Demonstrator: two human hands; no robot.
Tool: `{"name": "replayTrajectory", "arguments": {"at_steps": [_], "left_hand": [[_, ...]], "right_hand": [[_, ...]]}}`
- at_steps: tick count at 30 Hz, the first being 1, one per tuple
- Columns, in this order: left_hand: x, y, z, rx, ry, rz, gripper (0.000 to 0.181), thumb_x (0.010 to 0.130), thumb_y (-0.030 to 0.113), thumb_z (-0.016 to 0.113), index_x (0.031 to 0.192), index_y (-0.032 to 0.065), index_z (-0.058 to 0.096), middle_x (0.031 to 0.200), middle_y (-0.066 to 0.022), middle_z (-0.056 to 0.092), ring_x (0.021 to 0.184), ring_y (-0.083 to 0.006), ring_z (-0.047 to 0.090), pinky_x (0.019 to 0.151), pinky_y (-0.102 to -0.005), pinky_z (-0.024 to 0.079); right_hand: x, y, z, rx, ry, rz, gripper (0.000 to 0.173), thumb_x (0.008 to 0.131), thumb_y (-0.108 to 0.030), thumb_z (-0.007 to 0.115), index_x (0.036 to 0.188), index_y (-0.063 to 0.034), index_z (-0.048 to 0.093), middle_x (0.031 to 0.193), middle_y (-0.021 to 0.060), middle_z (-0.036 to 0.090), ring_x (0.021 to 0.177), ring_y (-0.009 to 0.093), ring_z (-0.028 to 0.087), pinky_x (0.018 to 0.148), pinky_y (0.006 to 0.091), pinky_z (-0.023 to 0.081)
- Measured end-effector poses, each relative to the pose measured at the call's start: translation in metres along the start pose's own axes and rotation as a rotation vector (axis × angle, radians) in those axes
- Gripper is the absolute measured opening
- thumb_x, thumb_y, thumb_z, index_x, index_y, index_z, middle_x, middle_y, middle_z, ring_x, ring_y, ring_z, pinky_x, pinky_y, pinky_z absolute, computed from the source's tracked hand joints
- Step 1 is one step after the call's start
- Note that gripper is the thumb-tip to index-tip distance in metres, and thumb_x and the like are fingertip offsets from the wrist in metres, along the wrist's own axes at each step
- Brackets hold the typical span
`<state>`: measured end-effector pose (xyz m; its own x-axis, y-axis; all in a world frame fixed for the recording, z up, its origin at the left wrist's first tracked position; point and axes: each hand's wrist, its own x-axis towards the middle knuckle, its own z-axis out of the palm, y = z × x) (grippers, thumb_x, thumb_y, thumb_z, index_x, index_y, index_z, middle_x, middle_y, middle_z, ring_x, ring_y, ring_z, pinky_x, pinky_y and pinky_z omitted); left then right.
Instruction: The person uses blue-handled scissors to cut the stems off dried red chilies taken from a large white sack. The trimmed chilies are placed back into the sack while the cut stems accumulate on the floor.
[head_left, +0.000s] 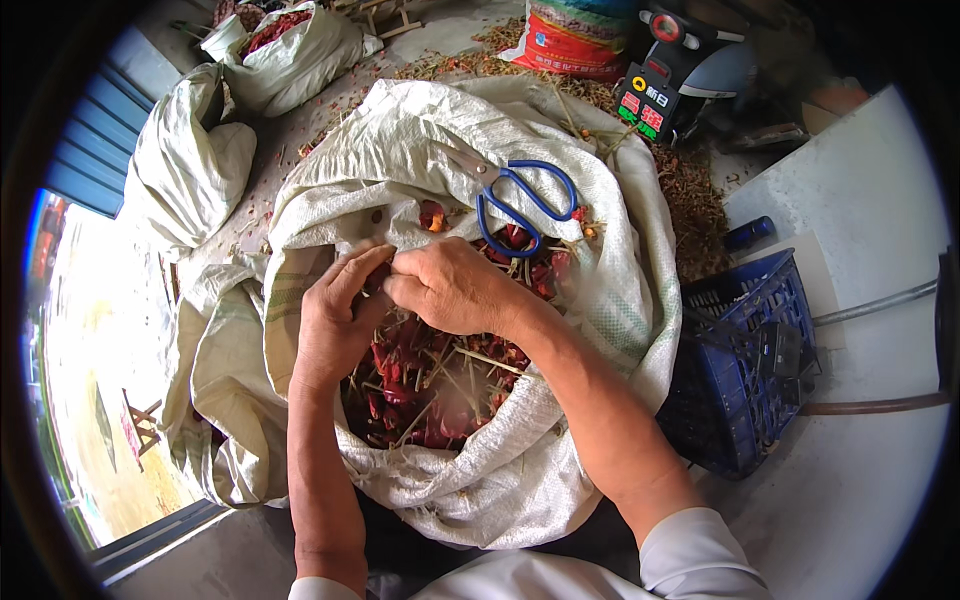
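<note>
An open white woven sack (517, 465) with a rolled rim stands before me, holding dried red chili peppers (405, 375) and pale stems. Over its far left part my left hand (341, 300) and my right hand (450, 285) meet at the fingertips, pinching a dark red dried pepper (377, 277), mostly hidden by the fingers. Scissors with blue handles (529, 199) lie on the far fold of the sack, their blades pointing up and left, one handle loop over the peppers. A curled red piece of pepper (433, 216) rests near them.
White woven sacks (187, 165) stand at the left, one farther sack (300, 60) with red contents. A blue plastic crate (742, 375) is at the right against a pale wall. Beyond are a red printed bag (574, 45), an electric scooter (675, 67) and scattered stems (690, 202).
</note>
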<state>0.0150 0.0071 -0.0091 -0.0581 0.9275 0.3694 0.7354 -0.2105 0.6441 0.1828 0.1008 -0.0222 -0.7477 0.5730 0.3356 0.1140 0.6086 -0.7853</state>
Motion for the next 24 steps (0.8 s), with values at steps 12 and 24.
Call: {"name": "replayTrajectory", "arguments": {"at_steps": [12, 24], "left_hand": [[-0.003, 0.009, -0.003, -0.11, -0.062, -0.121, 0.021, 0.086, 0.0, 0.068, 0.107, 0.0016, 0.066, 0.087, -0.0103, 0.069, 0.077, -0.0207, 0.067, 0.072, -0.0313, 0.052], [-0.007, 0.012, -0.006, -0.655, -0.041, -0.361, 0.015, 0.093, 0.011, 0.069, 0.103, 0.0007, 0.067, 0.074, 0.0027, 0.06, 0.061, -0.0055, 0.049, 0.056, -0.0216, 0.039]], "right_hand": [[0.005, -0.008, 0.0, -0.133, 0.159, 0.011, 0.045, 0.093, -0.04, 0.064, 0.072, -0.0004, 0.064, 0.064, 0.0202, 0.063, 0.063, 0.037, 0.067, 0.057, 0.0448, 0.052], [0.0, -0.032, 0.007, 0.668, 0.254, 0.211, 0.038, 0.097, -0.025, 0.06, 0.067, -0.0025, 0.058, 0.053, 0.0019, 0.051, 0.045, 0.01, 0.048, 0.044, 0.0307, 0.042]]}}
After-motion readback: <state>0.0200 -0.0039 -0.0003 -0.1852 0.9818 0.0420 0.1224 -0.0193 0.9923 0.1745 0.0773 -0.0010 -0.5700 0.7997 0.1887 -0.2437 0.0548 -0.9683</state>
